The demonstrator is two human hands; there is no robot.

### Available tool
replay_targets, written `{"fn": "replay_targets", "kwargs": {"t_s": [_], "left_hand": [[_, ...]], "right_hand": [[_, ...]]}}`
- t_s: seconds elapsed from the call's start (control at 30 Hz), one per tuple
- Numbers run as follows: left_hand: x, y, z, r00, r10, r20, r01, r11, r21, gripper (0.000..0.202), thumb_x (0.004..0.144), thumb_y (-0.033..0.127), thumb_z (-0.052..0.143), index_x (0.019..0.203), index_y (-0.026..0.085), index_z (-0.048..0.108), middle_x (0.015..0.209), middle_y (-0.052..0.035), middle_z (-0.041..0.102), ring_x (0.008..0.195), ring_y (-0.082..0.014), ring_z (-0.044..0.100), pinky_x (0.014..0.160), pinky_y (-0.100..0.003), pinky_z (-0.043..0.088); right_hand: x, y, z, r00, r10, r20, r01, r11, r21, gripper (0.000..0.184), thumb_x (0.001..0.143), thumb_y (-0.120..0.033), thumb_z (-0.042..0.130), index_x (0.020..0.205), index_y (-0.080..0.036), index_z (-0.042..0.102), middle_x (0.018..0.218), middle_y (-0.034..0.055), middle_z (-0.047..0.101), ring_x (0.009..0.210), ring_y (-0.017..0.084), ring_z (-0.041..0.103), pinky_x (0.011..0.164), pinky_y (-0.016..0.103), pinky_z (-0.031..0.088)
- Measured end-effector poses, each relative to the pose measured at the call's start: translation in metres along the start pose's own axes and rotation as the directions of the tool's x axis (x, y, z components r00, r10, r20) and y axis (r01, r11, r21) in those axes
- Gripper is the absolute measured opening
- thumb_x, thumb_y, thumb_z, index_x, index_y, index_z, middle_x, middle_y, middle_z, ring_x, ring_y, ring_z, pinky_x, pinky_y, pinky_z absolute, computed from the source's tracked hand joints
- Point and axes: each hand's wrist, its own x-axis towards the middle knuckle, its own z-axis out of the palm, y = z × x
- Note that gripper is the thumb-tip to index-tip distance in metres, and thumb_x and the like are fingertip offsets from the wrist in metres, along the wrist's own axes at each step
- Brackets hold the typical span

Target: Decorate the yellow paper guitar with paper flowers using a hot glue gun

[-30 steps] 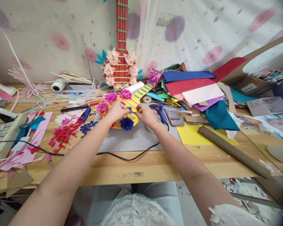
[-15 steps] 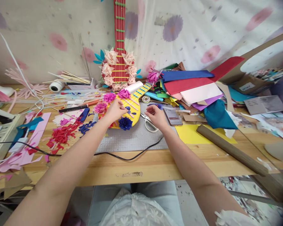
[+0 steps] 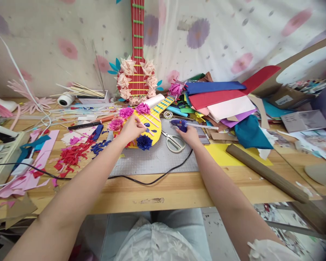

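Centrally, my left hand pinches a pink strip on the yellow paper guitar. My right hand is closed around the blue glue gun, just beside the scissors.

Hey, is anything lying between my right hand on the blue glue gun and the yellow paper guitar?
Yes: white-handled metal scissors lie flat on the grey cutting mat, between the right hand holding the blue hot glue gun and the yellow paper guitar that the left hand touches.
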Motion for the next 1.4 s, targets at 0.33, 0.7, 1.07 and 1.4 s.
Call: {"fn": "replay_targets", "kwargs": {"t_s": [0.33,0.7,1.07,1.4], "left_hand": [[-0.007,0.004,-0.005,0.993,-0.084,-0.08,0.088,0.995,0.052,0.042,0.061,0.017,0.073,0.091,0.022,0.044,0.07,0.0028,0.062,0.063,-0.0152,0.063,0.053,-0.024,0.048],[-0.009,0.007,-0.006,0.993,-0.073,-0.091,0.087,0.985,0.151,0.041,0.063,0.021,0.072,0.095,0.02,0.046,0.076,0.0005,0.065,0.073,-0.0169,0.066,0.063,-0.026,0.048],[-0.007,0.006,-0.005,0.995,-0.059,-0.081,0.069,0.989,0.127,0.042,0.063,0.021,0.073,0.095,0.021,0.046,0.075,0.0003,0.065,0.071,-0.0165,0.064,0.06,-0.026,0.048],[-0.011,0.013,-0.006,0.992,-0.096,-0.082,0.105,0.988,0.117,0.043,0.063,0.022,0.074,0.096,0.02,0.046,0.078,0.0002,0.065,0.068,-0.0153,0.064,0.056,-0.024,0.048]], "right_hand": [[-0.019,-0.043,-0.028,0.974,-0.102,0.201,-0.038,0.803,0.594,0.043,0.066,-0.058,0.062,0.076,-0.016,0.063,0.057,0.0018,0.058,0.047,0.011,0.047,0.049,0.027,0.039],[-0.037,-0.06,-0.021,0.913,-0.287,0.29,0.121,0.869,0.48,0.037,0.067,-0.054,0.066,0.079,-0.019,0.067,0.07,0.0028,0.066,0.066,0.018,0.059,0.064,0.032,0.047],[-0.037,-0.063,-0.022,0.928,-0.25,0.276,0.121,0.904,0.411,0.036,0.068,-0.054,0.065,0.077,-0.019,0.068,0.07,0.0035,0.067,0.067,0.019,0.06,0.064,0.032,0.047],[-0.037,-0.062,-0.023,0.923,-0.26,0.282,0.13,0.903,0.409,0.035,0.069,-0.053,0.065,0.081,-0.02,0.068,0.071,0.0035,0.067,0.069,0.02,0.061,0.067,0.034,0.048]]}}
